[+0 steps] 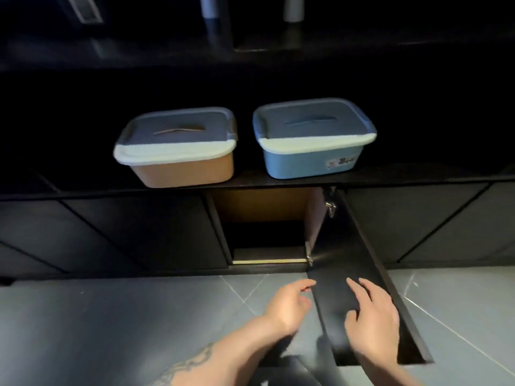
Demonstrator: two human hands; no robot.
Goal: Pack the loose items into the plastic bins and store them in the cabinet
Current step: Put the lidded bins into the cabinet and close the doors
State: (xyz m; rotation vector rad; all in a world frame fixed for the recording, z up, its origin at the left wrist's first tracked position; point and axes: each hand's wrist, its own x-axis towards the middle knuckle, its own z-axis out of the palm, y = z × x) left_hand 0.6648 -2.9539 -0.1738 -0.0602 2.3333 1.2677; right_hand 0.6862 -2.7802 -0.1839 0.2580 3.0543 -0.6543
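Two lidded plastic bins stand on the black counter (418, 174): an orange bin (181, 169) on the left and a blue bin (309, 160) on the right, both with grey-blue lids closed. Below them one black cabinet compartment (264, 232) is open, its door (362, 274) swung out toward me on the right. My left hand (289, 305) hovers beside the door's inner edge, fingers relaxed and holding nothing. My right hand (373, 316) is in front of the door's inner face with its fingers spread; I cannot tell whether it touches.
Closed black cabinet doors (139, 232) run left and right of the open compartment. Grey tiled floor (111, 316) lies below. Two pale bottle-like shapes (292, 8) stand at the dark back of the counter.
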